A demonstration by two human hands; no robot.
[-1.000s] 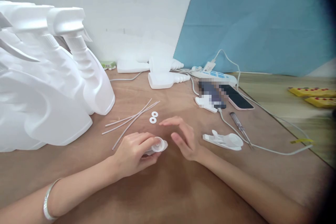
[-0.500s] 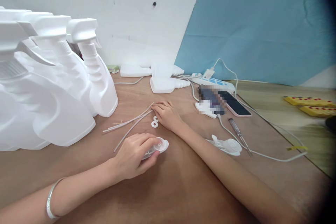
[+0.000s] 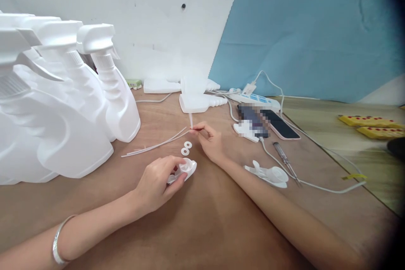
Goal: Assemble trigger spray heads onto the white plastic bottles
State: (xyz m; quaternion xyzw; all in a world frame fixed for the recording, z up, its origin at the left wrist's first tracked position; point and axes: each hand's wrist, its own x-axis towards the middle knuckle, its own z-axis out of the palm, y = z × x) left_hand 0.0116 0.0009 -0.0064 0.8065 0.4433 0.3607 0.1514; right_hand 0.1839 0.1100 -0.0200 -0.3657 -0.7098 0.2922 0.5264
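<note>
My left hand (image 3: pixel 163 181) grips a white spray trigger head (image 3: pixel 188 166) between thumb and fingers, with its round collar opening facing up. Beyond it, my right hand (image 3: pixel 207 140) pinches one end of a thin white tube (image 3: pixel 190 120), which points away from me, raised off the wood. More thin tubes (image 3: pixel 148 149) lie on the table left of the right hand. Two flat white ring washers (image 3: pixel 186 148) rest between my hands, touching neither. Another trigger head (image 3: pixel 272 174) lies right of my right forearm.
Several white spray bottles (image 3: pixel 120 109) stand at the left. Bottles without heads (image 3: pixel 199 102) lie by the wall. On the right are a power strip (image 3: pixel 256 100), phones (image 3: pixel 281 124), a screwdriver (image 3: pixel 286 162) and a white cable (image 3: pixel 332 191) along the table edge.
My right hand has taken one tube from the table and lifted it, swinging it to point away. The left hand has shifted slightly left and turned the trigger head a little.
</note>
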